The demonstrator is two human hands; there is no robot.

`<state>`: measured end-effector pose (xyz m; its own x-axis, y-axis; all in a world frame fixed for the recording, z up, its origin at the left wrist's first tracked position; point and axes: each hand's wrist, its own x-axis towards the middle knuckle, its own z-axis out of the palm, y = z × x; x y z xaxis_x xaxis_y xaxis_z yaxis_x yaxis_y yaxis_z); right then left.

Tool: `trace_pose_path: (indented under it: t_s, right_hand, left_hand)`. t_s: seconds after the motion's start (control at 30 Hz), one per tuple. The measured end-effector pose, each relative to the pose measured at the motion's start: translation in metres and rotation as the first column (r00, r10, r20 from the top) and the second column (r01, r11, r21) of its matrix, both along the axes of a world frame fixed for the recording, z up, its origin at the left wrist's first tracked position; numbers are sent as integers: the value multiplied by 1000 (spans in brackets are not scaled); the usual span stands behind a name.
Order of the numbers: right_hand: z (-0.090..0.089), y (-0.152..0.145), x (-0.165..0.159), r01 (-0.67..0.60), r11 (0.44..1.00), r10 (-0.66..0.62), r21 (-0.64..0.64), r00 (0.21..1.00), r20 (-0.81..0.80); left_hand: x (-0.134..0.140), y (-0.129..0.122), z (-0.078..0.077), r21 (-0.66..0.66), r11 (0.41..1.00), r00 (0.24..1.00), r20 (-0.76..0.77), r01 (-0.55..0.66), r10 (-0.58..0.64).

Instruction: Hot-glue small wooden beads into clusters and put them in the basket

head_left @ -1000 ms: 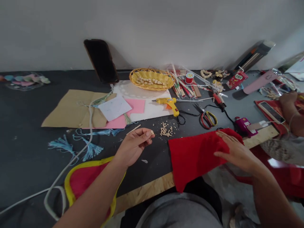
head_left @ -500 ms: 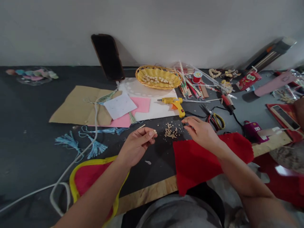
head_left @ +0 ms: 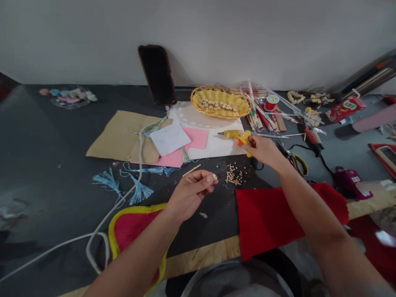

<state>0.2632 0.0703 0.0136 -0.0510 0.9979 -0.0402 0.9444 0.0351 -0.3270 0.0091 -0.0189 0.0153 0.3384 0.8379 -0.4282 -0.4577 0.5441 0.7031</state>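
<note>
Between the thumb and fingertips of my left hand (head_left: 193, 194) is a small pale bead-like piece (head_left: 214, 177); its exact kind is too small to tell. A thin wooden stick (head_left: 192, 170) shows just behind that hand. My right hand (head_left: 262, 152) is closed around the handle of a yellow hot glue gun (head_left: 236, 134), which lies on white paper with its nozzle pointing left. On the dark table between my hands lies a loose pile of small pale wooden pieces (head_left: 234, 175). Part of the gun's handle is hidden by my fingers.
A wicker basket (head_left: 221, 103) with pale pieces stands behind the gun. Around it are a phone (head_left: 157, 74), a red thread spool (head_left: 272, 103), scissors (head_left: 297, 161) and red cloth (head_left: 272, 218). Blue tassels (head_left: 140, 192) and a white cable (head_left: 102, 222) lie left.
My right hand has moved from beside the pile up to the glue gun and taken hold of its handle. My left hand keeps its pinch. The view has shifted to the left.
</note>
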Motion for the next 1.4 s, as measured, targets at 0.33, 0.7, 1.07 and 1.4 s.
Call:
trace_pose_path:
  t_s: [0.33, 0.7, 1.07, 1.4]
  right_hand:
    - [22, -25, 10, 80, 993, -119, -89, 718, -686]
    - [18, -104, 5, -287, 943, -19, -166, 452, -892]
    - [3, -110, 4, -415, 900, -22, -131, 256, -966]
    - [-3, -111, 2, -498, 848, -40, -180, 278, -960]
  left_hand:
    - [-1, -1, -1, -4, 1000, 1000, 22, 4, -4]
    - [0, -1, 3, -37, 998, 998, -46, 42, -43]
    - [-2, 0, 0, -54, 998, 999, -30, 41, -42]
    - [-2, -1, 1, -62, 997, 999, -12, 38, -39]
